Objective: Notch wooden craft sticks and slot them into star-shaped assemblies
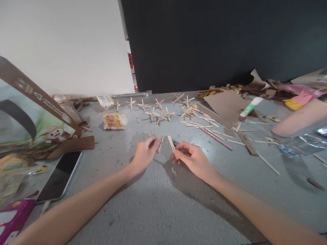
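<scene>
My left hand (145, 153) is closed in a pinch on a short wooden stick (160, 144), seen nearly edge-on at the fingertips. Opposite it, my right hand (192, 159) grips a flat wooden craft stick (171, 142) between thumb and fingers, its free end pointing up and away. A small gap separates the two sticks. A dark object (175, 143), mostly hidden, lies behind my right fingers. Beyond my hands stand several star shapes made of crossed sticks (160, 116). Loose sticks (194, 124) lie in a pile to the right of them.
A yellow snack packet (114, 121) lies left of the stars. A phone (60, 176) and a printed bag (38, 112) are at the left. To the right are a red-striped pencil (216, 139), cardboard (222, 105), a glue stick (251, 107) and a clear plastic bottle (301, 143).
</scene>
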`<action>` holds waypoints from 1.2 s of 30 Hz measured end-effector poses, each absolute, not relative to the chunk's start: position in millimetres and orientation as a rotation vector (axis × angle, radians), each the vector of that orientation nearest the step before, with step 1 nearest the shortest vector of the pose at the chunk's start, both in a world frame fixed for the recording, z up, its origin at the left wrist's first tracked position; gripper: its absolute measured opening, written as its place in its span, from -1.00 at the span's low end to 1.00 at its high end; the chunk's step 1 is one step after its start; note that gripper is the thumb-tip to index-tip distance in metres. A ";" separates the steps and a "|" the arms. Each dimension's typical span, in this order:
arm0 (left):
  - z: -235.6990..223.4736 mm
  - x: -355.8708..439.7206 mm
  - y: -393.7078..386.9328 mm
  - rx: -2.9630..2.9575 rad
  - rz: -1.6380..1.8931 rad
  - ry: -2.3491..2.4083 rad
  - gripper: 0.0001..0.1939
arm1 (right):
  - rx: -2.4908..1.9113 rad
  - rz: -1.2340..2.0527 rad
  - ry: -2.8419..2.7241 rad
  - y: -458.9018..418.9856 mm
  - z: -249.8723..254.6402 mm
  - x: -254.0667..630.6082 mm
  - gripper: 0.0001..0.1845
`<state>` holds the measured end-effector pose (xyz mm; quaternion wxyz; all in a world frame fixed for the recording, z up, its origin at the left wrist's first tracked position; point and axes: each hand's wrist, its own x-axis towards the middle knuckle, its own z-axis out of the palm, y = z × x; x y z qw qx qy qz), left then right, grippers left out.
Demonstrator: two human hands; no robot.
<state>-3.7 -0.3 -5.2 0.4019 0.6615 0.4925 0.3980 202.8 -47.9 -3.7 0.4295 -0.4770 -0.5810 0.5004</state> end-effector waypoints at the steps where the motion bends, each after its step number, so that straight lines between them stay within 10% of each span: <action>1: -4.6 -0.7 -5.0 1.645 0.962 1.168 -0.61 | -1.187 1.260 -1.458 -47.9 -4.5 202.0 -0.60; 8: -6.1 12.6 -22.6 1.539 0.978 0.950 -0.59 | -1.172 1.211 -1.657 -53.6 -10.6 199.9 -0.75; 18: -19.2 4.3 -18.4 2.176 0.789 1.130 -0.80 | -1.385 -0.043 -2.260 -32.5 -11.8 240.1 -0.65; 36: -19.4 0.6 -26.9 2.465 0.709 1.054 -0.67 | -1.204 0.268 -2.456 -31.1 -11.0 283.2 -0.68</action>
